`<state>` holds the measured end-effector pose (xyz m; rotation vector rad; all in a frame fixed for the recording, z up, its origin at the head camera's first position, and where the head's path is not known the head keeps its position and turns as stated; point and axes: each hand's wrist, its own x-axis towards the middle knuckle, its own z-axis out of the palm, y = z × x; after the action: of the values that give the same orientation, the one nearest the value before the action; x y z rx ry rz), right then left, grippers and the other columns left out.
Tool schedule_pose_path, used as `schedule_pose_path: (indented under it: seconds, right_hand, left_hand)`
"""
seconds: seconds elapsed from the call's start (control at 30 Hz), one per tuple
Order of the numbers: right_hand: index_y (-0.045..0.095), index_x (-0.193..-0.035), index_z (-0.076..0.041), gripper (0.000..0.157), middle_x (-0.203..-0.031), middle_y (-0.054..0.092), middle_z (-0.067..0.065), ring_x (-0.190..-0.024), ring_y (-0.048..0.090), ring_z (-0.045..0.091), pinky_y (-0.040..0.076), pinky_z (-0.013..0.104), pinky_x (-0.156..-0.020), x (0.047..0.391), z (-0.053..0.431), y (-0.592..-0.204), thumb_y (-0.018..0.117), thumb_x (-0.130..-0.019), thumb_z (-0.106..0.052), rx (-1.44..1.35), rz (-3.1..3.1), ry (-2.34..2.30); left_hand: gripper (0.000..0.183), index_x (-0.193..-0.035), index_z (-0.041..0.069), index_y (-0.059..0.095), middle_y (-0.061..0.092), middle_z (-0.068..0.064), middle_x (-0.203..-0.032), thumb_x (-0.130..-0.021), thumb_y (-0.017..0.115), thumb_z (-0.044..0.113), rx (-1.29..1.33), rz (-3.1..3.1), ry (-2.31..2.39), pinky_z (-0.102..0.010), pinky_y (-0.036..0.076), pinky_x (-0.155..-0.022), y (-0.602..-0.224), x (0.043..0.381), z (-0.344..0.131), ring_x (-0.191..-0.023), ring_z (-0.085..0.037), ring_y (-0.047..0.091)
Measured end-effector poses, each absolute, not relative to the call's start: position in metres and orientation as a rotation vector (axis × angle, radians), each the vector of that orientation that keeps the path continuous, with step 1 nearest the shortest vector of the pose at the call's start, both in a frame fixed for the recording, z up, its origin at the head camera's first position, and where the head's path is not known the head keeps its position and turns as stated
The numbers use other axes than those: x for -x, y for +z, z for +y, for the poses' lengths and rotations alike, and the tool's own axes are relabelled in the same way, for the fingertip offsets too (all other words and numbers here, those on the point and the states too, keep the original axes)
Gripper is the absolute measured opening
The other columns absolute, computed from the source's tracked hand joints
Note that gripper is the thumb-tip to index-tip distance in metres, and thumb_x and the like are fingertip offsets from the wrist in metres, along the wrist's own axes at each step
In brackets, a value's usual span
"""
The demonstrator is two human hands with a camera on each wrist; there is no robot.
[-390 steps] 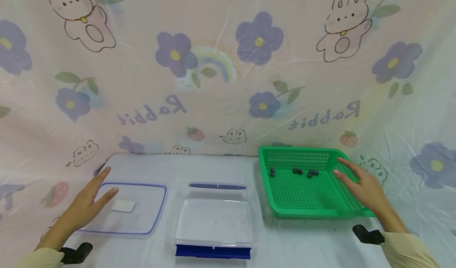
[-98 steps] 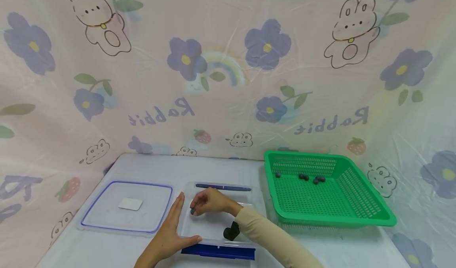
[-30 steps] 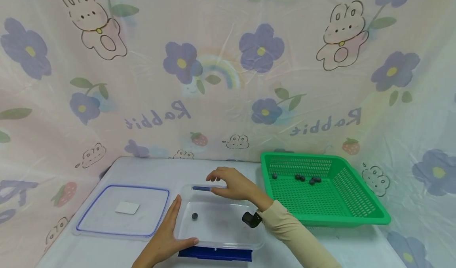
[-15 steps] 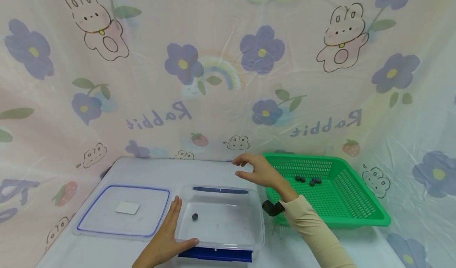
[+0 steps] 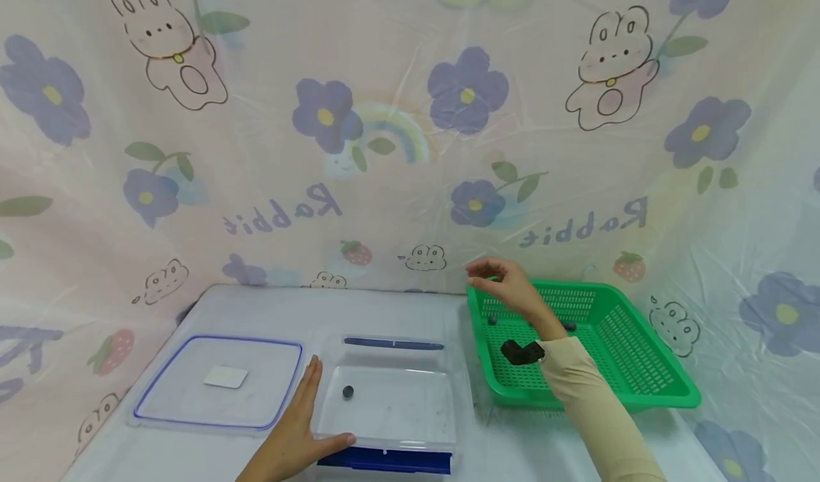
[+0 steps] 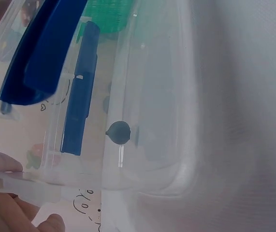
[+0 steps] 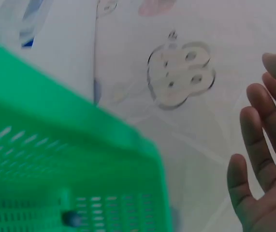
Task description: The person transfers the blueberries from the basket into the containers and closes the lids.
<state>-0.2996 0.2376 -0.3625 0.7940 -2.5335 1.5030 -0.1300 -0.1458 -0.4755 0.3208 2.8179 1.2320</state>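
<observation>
In the head view my left hand (image 5: 291, 425) lies at the near left corner of a clear plastic box (image 5: 387, 443), its straight fingers along the left side and the thumb at the front rim. A single blueberry (image 5: 348, 392) sits on the box's floor, towards the left; the left wrist view shows the same blueberry (image 6: 119, 133) through the wall. My right hand (image 5: 506, 286) is above the back left part of a green basket (image 5: 596, 401), with fingers loosely bent and nothing held. Inside the basket, one blueberry (image 5: 492, 320) shows at left; my right arm covers others.
Left of the box, a clear lid (image 5: 214, 421) with a blue seal and a white label (image 5: 225, 376) lies flat. Blue latches (image 5: 384, 460) hang from the box's front and back. A printed curtain (image 5: 397, 204) closes off the table's far side.
Both hands were apart at first. Later my right hand held a blueberry over the box and let it go inside. It has since moved right, over the basket; my left hand stays at the box.
</observation>
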Motion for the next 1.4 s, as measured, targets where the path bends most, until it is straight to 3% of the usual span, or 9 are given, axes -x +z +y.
schedule_pose_path:
  seconds: [0.2,0.37,0.5,0.67,1.1,1.4]
  right_hand:
    - [0.063,-0.116,0.005,0.025,-0.114,0.061,0.026,-0.095,0.060,0.023,0.050,0.030,-0.082,0.315,0.254,-0.386,0.065,-0.093,-0.005,-0.719,-2.484,1.626]
    - [0.060,-0.120,0.008,0.033,-0.115,0.059,0.029,-0.095,0.061,0.024,0.050,0.025,-0.079,0.321,0.268,-0.406,0.067,-0.092,-0.009,-0.560,-2.465,1.740]
    - [0.057,-0.123,0.011,0.039,-0.114,0.061,0.025,-0.102,0.059,0.031,0.049,0.038,-0.090,0.329,0.280,-0.423,0.067,-0.093,-0.012,-0.413,-2.483,1.751]
    - [0.058,-0.122,0.010,0.040,-0.113,0.064,0.019,-0.109,0.056,0.037,0.039,0.057,-0.099,0.333,0.289,-0.437,0.068,-0.092,-0.015,-0.254,-2.552,1.744]
    - [0.063,-0.115,0.011,0.033,-0.105,0.067,0.020,-0.104,0.058,0.040,0.044,0.055,-0.094,0.330,0.290,-0.462,0.070,-0.089,-0.009,-0.009,-2.666,1.574]
    - [0.070,-0.102,0.005,0.030,-0.104,0.067,0.020,-0.105,0.055,0.042,0.045,0.055,-0.090,0.328,0.288,-0.478,0.076,-0.084,-0.017,0.175,-2.723,1.437]
  left_hand:
    - [0.126,-0.155,0.003,0.002,-0.003,-0.018,-0.160,-0.071,0.080,0.055,-0.297,2.808,1.230,-0.068,0.019,-0.104,-0.477,0.129,-0.147,-0.143,-0.043,0.006]
    - [0.126,-0.155,0.001,0.002,-0.003,-0.018,-0.160,-0.071,0.080,0.055,-0.299,2.793,1.242,-0.067,0.020,-0.105,-0.478,0.129,-0.146,-0.143,-0.042,0.004]
    - [0.126,-0.155,0.001,0.002,-0.003,-0.017,-0.160,-0.072,0.080,0.055,-0.304,2.803,1.242,-0.067,0.020,-0.105,-0.478,0.130,-0.147,-0.143,-0.042,0.004]
    - [0.126,-0.155,0.001,0.002,-0.005,-0.017,-0.160,-0.072,0.080,0.055,-0.298,2.796,1.243,-0.067,0.019,-0.105,-0.476,0.130,-0.148,-0.143,-0.042,0.003]
    - [0.125,-0.155,0.003,0.001,-0.006,-0.015,-0.161,-0.072,0.080,0.053,-0.292,2.772,1.277,-0.068,0.017,-0.105,-0.474,0.130,-0.149,-0.144,-0.041,0.001]
    - [0.124,-0.155,0.005,0.002,-0.004,-0.017,-0.160,-0.072,0.080,0.053,-0.326,2.779,1.297,-0.069,0.022,-0.103,-0.477,0.129,-0.149,-0.143,-0.043,0.005]
